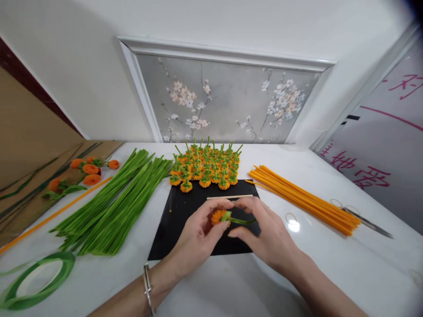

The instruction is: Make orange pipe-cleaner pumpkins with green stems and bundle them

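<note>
My left hand is closed around an orange pipe-cleaner flower, its green underside and stem pointing right. The stem reaches toward my right hand, whose thumb and fingers are curved and apart around the stem's free end; whether a fingertip touches it is hard to see. Both hands are above a black mat. Behind them stand several finished orange flowers, head down with green stems upward. A thin pale stick lies on the mat just beyond my fingers.
A bundle of green pipe cleaners lies at left, with a roll of green tape nearer. Orange pipe cleaners and scissors lie at right. Several orange flower heads rest on brown paper.
</note>
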`<state>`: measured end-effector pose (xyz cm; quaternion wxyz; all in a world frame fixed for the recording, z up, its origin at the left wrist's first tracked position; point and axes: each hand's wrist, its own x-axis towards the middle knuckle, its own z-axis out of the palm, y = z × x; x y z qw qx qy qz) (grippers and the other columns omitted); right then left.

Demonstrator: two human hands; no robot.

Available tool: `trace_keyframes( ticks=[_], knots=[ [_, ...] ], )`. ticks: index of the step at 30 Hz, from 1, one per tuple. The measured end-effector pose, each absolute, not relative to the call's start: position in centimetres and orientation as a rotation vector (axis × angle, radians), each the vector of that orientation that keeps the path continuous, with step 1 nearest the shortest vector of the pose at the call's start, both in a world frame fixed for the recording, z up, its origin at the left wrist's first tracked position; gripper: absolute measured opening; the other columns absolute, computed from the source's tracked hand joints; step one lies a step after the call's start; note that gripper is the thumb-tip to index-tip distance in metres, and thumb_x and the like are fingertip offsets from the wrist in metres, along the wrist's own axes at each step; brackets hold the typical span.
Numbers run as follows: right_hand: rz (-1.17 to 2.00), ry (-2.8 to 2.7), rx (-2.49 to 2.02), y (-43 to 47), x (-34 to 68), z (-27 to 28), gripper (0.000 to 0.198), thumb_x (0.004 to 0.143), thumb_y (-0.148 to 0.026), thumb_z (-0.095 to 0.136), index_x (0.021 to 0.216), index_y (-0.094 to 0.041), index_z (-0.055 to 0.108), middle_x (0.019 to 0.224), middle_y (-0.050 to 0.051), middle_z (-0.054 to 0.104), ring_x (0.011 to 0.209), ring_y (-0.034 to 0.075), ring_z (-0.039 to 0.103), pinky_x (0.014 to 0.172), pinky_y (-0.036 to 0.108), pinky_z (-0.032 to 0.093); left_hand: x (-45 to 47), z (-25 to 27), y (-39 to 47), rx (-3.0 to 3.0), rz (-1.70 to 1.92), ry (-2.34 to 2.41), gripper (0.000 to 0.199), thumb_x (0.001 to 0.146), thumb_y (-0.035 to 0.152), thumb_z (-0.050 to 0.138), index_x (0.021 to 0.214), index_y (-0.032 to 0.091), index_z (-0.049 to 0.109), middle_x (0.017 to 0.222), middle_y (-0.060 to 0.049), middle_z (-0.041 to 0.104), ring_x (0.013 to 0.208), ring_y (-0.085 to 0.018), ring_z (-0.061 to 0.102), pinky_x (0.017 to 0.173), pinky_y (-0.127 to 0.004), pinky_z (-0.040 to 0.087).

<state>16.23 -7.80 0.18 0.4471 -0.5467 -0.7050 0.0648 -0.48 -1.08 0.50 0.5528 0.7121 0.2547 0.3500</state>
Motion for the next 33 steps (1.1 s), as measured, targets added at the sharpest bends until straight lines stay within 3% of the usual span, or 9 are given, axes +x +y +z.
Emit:
trace_keyframes(
  ticks=[3, 8, 13, 18, 27, 33],
  knots=[
    [0.061, -1.900, -1.302, -7.7, 16.6, 0.0, 0.014, 0.091, -0.015, 0.053, 0.102, -0.020, 0.059, 0.097, 0.007, 0.066, 0.090, 0.019, 0.063, 0.079, 0.032, 0.053, -0.6, 0.5, -1.3, 1.667, 0.837, 0.585, 0.033, 0.091, 0.018, 0.052, 0.122, 0.025, 0.053, 0.124, -0.006, 0.060, 0.116, -0.019, 0.056, 0.099, -0.029, 0.045],
    [-0.002, -1.931, -1.286, -7.6, 16.2, -0.3, 0.019, 0.093, -0.011, 0.044, 0.092, -0.016, 0.061, 0.086, 0.009, 0.064, 0.081, 0.019, 0.062, 0.073, 0.032, 0.054, -0.6, 0.4, -1.3, 1.732, 0.786, 0.598, 0.035, 0.089, 0.017, 0.053, 0.123, 0.027, 0.056, 0.128, -0.005, 0.059, 0.121, -0.020, 0.052, 0.104, -0.031, 0.043],
    [-0.121, -1.881, -1.332, -7.7, 16.5, 0.0, 0.018, 0.092, -0.011, 0.044, 0.096, -0.018, 0.061, 0.088, 0.009, 0.065, 0.081, 0.019, 0.061, 0.072, 0.032, 0.053, -0.5, 0.4, -0.6, 1.684, 0.757, 0.648, 0.055, 0.072, 0.014, 0.073, 0.123, 0.028, 0.056, 0.128, -0.004, 0.058, 0.118, -0.022, 0.055, 0.101, -0.032, 0.046],
    [-0.243, -1.911, -1.333, -7.7, 16.5, 0.4, 0.018, 0.090, -0.008, 0.047, 0.092, -0.017, 0.062, 0.082, 0.009, 0.065, 0.076, 0.019, 0.061, 0.070, 0.032, 0.051, -0.3, 0.1, -0.1, 1.743, 0.841, 0.670, 0.023, 0.082, 0.017, 0.062, 0.105, 0.021, 0.066, 0.105, -0.004, 0.067, 0.097, -0.018, 0.063, 0.087, -0.028, 0.053],
    [0.295, -1.689, -1.430, -7.8, 15.5, 0.2, 0.014, 0.086, -0.009, 0.052, 0.082, -0.020, 0.060, 0.077, 0.001, 0.062, 0.065, 0.013, 0.059, 0.058, 0.023, 0.048, -0.1, -0.4, -0.1, 1.693, 0.824, 0.759, 0.012, 0.082, 0.020, 0.063, 0.090, 0.017, 0.071, 0.089, -0.004, 0.072, 0.083, -0.018, 0.066, 0.079, -0.028, 0.053],
    [0.439, -1.612, -1.535, -7.8, 15.7, 0.5, 0.014, 0.079, -0.010, 0.057, 0.070, -0.020, 0.063, 0.065, -0.001, 0.059, 0.059, 0.013, 0.055, 0.051, 0.023, 0.043, -0.3, -0.8, -0.2, 1.839, 0.889, 0.785, 0.012, 0.082, 0.018, 0.063, 0.083, 0.021, 0.075, 0.093, -0.004, 0.074, 0.084, -0.020, 0.068, 0.080, -0.030, 0.053]
  ],
)
